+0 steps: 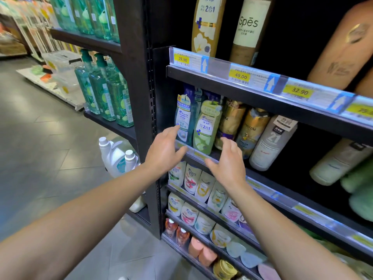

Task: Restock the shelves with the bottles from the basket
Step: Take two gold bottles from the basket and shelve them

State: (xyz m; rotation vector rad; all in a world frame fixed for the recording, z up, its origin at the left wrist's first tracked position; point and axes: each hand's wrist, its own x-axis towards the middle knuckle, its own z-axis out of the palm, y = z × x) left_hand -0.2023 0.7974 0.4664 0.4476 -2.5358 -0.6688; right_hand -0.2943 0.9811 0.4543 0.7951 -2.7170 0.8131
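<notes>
Here left hand [164, 147] and right hand [228, 161] empty, fingers spread, flanking green bottle [205, 126].

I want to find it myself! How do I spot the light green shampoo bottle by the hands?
Find the yellow 39.90 price tag and look at the shelf below it. The green bottle stands second from the left end, beside a blue bottle. It alone is pale green, marked "2合1".

just one head cam here, wide-angle, tilted forward and down, sitting really close to the black shelf [222, 81] with the floor [40, 148] off to the left
</notes>
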